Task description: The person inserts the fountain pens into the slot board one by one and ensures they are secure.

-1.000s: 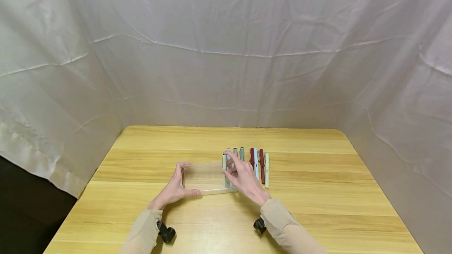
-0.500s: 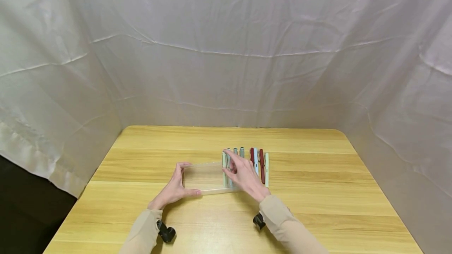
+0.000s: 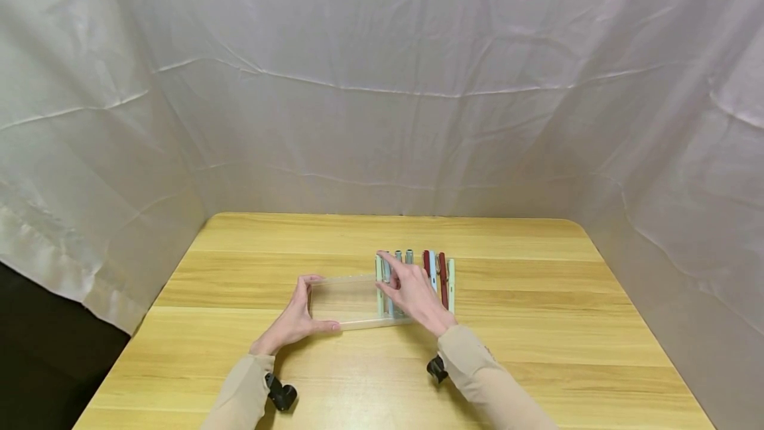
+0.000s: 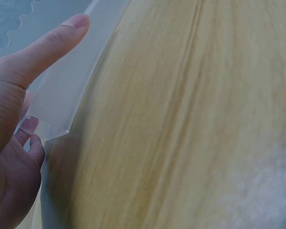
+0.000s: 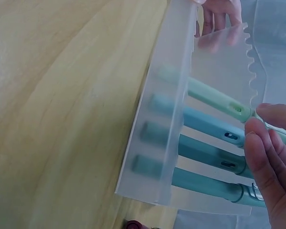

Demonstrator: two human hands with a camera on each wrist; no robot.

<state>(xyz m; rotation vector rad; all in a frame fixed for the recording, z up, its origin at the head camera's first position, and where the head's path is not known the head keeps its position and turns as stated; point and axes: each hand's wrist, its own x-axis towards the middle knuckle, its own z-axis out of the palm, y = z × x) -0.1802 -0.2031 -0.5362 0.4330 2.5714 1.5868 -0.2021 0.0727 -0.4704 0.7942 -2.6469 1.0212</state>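
A translucent plastic pen tray (image 3: 364,324) with a scalloped back edge rests on the wooden table. My left hand (image 3: 294,318) grips its left end, thumb along the front wall and fingers at the back. My right hand (image 3: 418,297) pinches a light green fountain pen (image 5: 214,98) near its cap, the pen's lower end behind the frosted front wall. Beside it in the tray lie a blue pen (image 5: 209,125) and two teal pens, the nearer one (image 5: 205,183) at the tray's right end. In the head view my right hand partly hides these.
To the right of the tray, a row of pens lies on the table (image 3: 537,324): a dark red pen (image 3: 426,263), a light blue pen (image 3: 432,271), another dark red pen (image 3: 443,284) and a pale green pen (image 3: 451,281). Pale curtains (image 3: 382,118) hang around the table.
The light green pen's cap end has shifted slightly toward the back of the table, and my right hand has moved slightly back and left with it. My left hand and the tray stay put.
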